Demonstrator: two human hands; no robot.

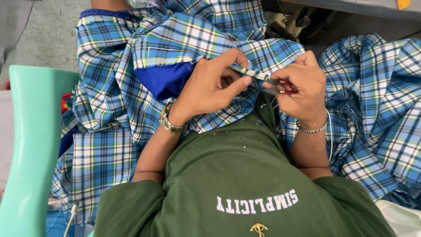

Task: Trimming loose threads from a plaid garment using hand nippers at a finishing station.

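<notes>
My left hand (210,85) pinches an edge of the blue, green and white plaid garment (131,70) in front of my chest; a solid blue lining patch (164,79) shows beside it. My right hand (300,87) grips small red-handled thread snips (276,84), whose metal blades point left and meet the pinched fabric at my left fingertips. A gold watch is on my left wrist and a silver chain bracelet on my right. The fabric edge under the blades is hidden by my fingers.
More plaid cloth (377,109) is heaped at the right and over my lap at the left. A mint green plastic chair edge (30,140) stands at the left. Concrete floor (44,30) lies at the top left, dark machine parts (302,19) at the top.
</notes>
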